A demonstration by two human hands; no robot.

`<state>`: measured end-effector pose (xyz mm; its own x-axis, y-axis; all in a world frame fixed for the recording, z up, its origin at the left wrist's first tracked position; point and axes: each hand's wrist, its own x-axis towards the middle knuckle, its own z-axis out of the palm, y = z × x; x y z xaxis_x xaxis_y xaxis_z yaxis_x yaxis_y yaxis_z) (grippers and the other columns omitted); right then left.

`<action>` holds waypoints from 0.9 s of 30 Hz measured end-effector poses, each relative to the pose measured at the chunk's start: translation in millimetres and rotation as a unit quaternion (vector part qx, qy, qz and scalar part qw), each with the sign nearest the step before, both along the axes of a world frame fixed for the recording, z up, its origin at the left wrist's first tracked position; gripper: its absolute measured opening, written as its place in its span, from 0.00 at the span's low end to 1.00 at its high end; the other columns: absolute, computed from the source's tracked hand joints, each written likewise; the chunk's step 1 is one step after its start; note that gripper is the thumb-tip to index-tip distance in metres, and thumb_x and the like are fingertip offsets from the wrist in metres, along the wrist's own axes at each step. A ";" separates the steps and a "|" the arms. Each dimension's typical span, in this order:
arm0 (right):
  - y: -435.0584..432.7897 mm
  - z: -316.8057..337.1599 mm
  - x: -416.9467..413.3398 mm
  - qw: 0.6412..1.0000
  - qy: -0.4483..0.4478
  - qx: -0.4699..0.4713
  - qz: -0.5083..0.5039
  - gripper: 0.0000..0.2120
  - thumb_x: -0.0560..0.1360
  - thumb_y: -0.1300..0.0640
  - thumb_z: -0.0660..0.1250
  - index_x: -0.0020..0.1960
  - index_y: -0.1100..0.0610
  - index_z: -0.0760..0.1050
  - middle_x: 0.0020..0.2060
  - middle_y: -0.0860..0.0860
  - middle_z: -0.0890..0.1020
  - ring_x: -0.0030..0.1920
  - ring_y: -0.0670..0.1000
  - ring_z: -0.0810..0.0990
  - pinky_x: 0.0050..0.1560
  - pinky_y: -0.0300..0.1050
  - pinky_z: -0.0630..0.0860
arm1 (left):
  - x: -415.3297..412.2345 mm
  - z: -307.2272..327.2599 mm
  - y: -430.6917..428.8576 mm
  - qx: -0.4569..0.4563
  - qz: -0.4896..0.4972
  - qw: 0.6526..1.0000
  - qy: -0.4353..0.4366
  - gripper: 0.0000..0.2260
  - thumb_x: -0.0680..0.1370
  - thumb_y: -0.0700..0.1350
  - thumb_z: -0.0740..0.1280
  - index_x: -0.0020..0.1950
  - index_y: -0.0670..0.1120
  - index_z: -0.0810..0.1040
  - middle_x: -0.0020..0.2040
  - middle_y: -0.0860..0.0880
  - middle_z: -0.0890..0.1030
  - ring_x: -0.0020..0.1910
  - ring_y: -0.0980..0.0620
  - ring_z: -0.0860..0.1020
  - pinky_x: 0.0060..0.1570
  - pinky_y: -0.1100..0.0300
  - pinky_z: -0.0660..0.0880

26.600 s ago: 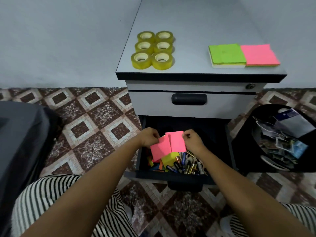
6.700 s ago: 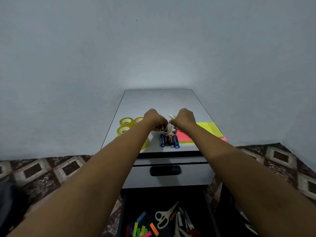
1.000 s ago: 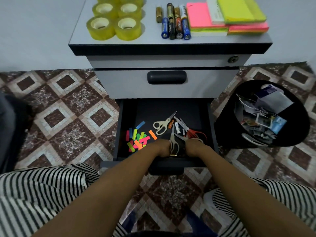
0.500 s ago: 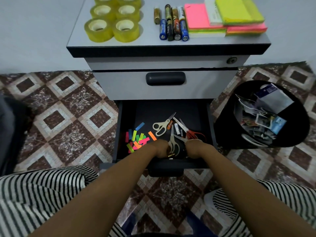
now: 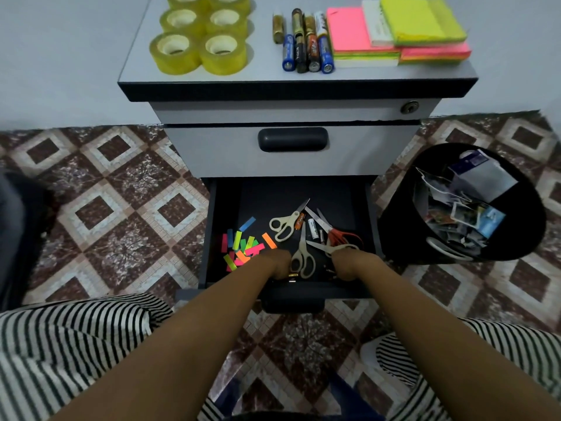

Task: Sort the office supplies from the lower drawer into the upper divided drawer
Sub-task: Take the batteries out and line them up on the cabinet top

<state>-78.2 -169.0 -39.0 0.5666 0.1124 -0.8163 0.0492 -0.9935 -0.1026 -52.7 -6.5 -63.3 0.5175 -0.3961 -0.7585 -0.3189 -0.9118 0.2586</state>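
A person's left hand point(image 5: 277, 265) and right hand point(image 5: 349, 265) dip into the front of the open black lower drawer point(image 5: 273, 196), fingers curled out of sight; whether either grips anything cannot be told. Cream-handled scissors point(image 5: 302, 259) lie between the hands, neon paper tabs point(image 5: 243, 249) just left of the left hand. Beyond both hands, the grey upper drawer point(image 5: 212, 150) stands closed; cylindrical batteries point(image 5: 306, 47) line the grey cabinet top point(image 5: 261, 66).
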 end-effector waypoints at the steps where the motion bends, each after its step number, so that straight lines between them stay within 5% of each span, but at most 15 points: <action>1: 0.2 -0.6 -0.7 1.000 -0.004 -0.004 0.001 0.18 0.78 0.63 0.59 0.68 0.65 0.66 0.62 0.61 0.75 0.61 0.58 0.75 0.62 0.47 0.71 | -0.9 -0.9 1.6 0.001 0.001 1.000 -0.002 0.11 0.78 0.39 0.62 0.59 0.37 0.75 0.59 0.38 0.77 0.57 0.41 0.76 0.53 0.55 0.72; 6: 0.5 3.7 -4.6 0.998 -0.031 0.026 -0.037 0.25 0.78 0.65 0.59 0.73 0.61 0.59 0.65 0.61 0.73 0.63 0.59 0.73 0.65 0.48 0.69 | -1.6 0.7 6.0 -0.011 -0.011 1.000 -0.017 0.12 0.77 0.39 0.64 0.60 0.37 0.74 0.60 0.38 0.76 0.58 0.41 0.75 0.54 0.54 0.72; 12: -3.3 16.3 -7.8 0.977 -0.102 0.106 -0.158 0.14 0.78 0.57 0.64 0.58 0.64 0.78 0.51 0.60 0.80 0.53 0.57 0.77 0.49 0.43 0.70 | -0.8 16.0 8.2 -0.047 0.034 0.998 -0.035 0.10 0.77 0.41 0.63 0.52 0.36 0.78 0.48 0.38 0.78 0.48 0.42 0.76 0.42 0.59 0.67; 16: 4.0 34.8 -10.9 0.886 -0.157 0.234 -0.368 0.14 0.76 0.59 0.66 0.53 0.71 0.78 0.37 0.60 0.74 0.35 0.53 0.72 0.36 0.43 0.66 | 3.8 45.7 11.8 -0.128 0.135 0.981 -0.046 0.09 0.76 0.45 0.66 0.39 0.42 0.76 0.37 0.44 0.73 0.37 0.48 0.71 0.36 0.60 0.65; 20: 18.2 69.6 -7.4 0.773 -0.173 0.344 -0.504 0.11 0.76 0.62 0.67 0.56 0.66 0.78 0.45 0.64 0.79 0.42 0.55 0.75 0.36 0.43 0.71 | 10.6 85.4 15.1 -0.259 0.287 0.922 -0.036 0.06 0.75 0.41 0.68 0.38 0.42 0.78 0.29 0.48 0.73 0.27 0.53 0.70 0.30 0.62 0.68; 24: 32.3 119.8 0.6 0.689 -0.192 0.423 -0.556 0.04 0.77 0.65 0.65 0.49 0.65 0.77 0.47 0.65 0.78 0.42 0.60 0.78 0.33 0.39 0.70 | 20.2 141.8 18.5 -0.382 0.413 0.827 0.011 0.06 0.76 0.39 0.68 0.39 0.43 0.76 0.32 0.47 0.75 0.28 0.55 0.73 0.26 0.66 0.71; 27: 36.0 152.8 9.3 0.666 -0.190 0.456 -0.559 0.06 0.77 0.63 0.64 0.42 0.58 0.75 0.44 0.59 0.79 0.40 0.51 0.78 0.35 0.38 0.71 | 25.0 188.6 18.9 -0.427 0.440 0.789 0.025 0.07 0.76 0.39 0.67 0.38 0.44 0.74 0.30 0.49 0.78 0.26 0.58 0.76 0.26 0.68 0.73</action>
